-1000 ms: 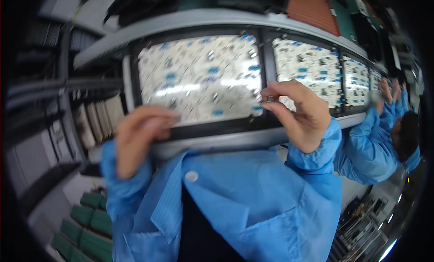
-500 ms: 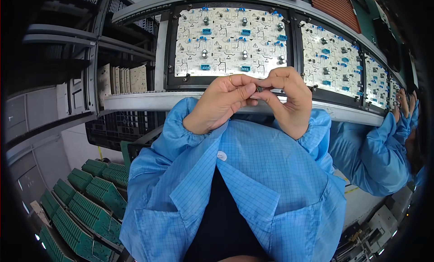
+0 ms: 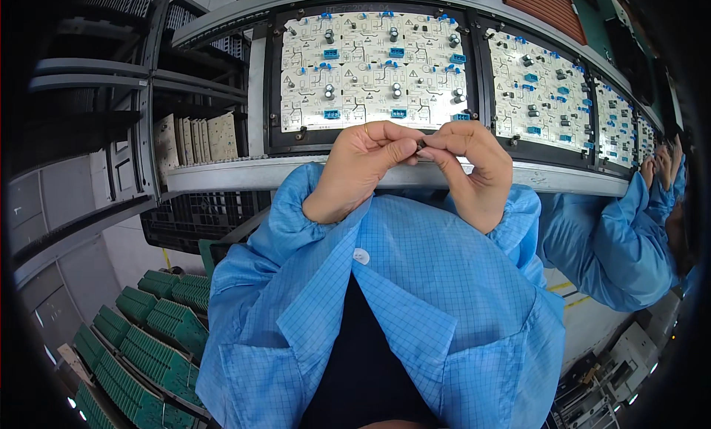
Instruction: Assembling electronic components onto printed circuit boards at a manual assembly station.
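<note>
My left hand and my right hand meet over the near rail of the line. Between their pinched fingertips is a small dark part, mostly covered, so its kind cannot be made out. Both hands are closed on it. Just beyond them a white circuit board panel lies in a black frame. Blue terminal blocks, small blue discs and dark upright capacitors stand on the panel. My fingers overlap its near edge in the picture.
More framed board panels run off to the right, where a co-worker's hands are at the line. A metal rail borders the near side. Pale boards stand in a rack at left; green boards stand in rows lower left.
My hands stay pinched together on the small dark part, with the fingers shifted slightly. The panels and rail appear a little further left in the picture.
</note>
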The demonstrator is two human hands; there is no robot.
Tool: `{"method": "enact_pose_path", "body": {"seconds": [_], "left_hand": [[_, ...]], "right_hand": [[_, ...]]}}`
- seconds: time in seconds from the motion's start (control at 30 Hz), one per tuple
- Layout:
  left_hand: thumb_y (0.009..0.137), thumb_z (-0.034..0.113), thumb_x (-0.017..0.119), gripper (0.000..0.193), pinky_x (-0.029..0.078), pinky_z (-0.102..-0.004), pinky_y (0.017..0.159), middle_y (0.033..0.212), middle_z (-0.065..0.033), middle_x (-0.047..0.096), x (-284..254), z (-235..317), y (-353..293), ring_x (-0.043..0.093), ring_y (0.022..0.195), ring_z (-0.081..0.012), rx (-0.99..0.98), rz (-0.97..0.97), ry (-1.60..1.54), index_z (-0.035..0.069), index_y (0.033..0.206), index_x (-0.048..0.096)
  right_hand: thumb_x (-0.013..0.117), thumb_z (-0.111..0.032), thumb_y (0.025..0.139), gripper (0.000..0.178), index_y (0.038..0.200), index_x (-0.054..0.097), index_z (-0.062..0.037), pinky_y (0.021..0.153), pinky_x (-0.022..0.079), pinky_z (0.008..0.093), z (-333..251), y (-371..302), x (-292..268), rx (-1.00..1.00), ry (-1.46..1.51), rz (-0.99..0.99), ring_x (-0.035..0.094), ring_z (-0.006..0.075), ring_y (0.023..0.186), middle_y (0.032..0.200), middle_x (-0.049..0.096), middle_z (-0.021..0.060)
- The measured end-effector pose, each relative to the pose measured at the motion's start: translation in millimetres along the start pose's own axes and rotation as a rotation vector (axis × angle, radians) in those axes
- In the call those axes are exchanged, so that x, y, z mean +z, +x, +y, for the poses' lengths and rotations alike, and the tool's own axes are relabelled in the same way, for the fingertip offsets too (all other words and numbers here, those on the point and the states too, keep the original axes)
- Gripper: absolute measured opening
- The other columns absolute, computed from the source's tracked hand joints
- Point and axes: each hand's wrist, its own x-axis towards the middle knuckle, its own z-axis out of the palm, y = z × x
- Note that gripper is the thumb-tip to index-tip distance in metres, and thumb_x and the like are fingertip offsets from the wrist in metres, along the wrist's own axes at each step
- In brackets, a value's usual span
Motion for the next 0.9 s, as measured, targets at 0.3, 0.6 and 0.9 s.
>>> {"method": "enact_pose_path", "body": {"seconds": [0.3, 0.6, 0.9], "left_hand": [[0.094, 0.022, 0.052, 0.031, 0.050, -0.0254, 0.074, 0.098, -0.0114, 0.066, -8.6, 61.2, 5.0, 0.061, 0.088, -0.0158, -0.029, 0.098, 0.434, -0.001, 0.114, 0.058], [0.092, 0.011, 0.052, 0.025, 0.040, -0.0162, 0.060, 0.090, -0.0035, 0.063, -195.9, 151.2, 48.7, 0.051, 0.075, -0.0048, 0.312, 0.649, 0.550, -0.001, 0.112, 0.060], [0.096, 0.019, 0.045, 0.029, 0.025, -0.0186, 0.050, 0.073, 0.0012, 0.043, -213.2, 155.1, 38.0, 0.032, 0.057, -0.0041, 0.180, 0.640, 0.614, -0.001, 0.114, 0.056]], "right_hand": [[0.066, 0.004, 0.079, 0.016, 0.094, 0.063, 0.0020, 0.065, 0.045, 0.0214, 15.2, 9.2, -2.4, 0.288, 0.068, 0.076, 0.056, 0.0110, 0.073, 0.082, 0.061, 0.0064], [0.066, -0.016, 0.086, 0.022, 0.097, 0.063, 0.0021, 0.035, 0.033, 0.0171, 25.6, 50.0, 20.5, 0.936, 0.167, 0.345, 0.046, 0.0056, 0.038, 0.057, 0.058, 0.0033], [0.065, -0.016, 0.086, 0.023, 0.098, 0.061, 0.0034, 0.035, 0.033, 0.0175, 38.6, 71.3, 46.0, 1.055, 0.057, 0.446, 0.045, 0.0064, 0.038, 0.058, 0.058, 0.0037]]}}
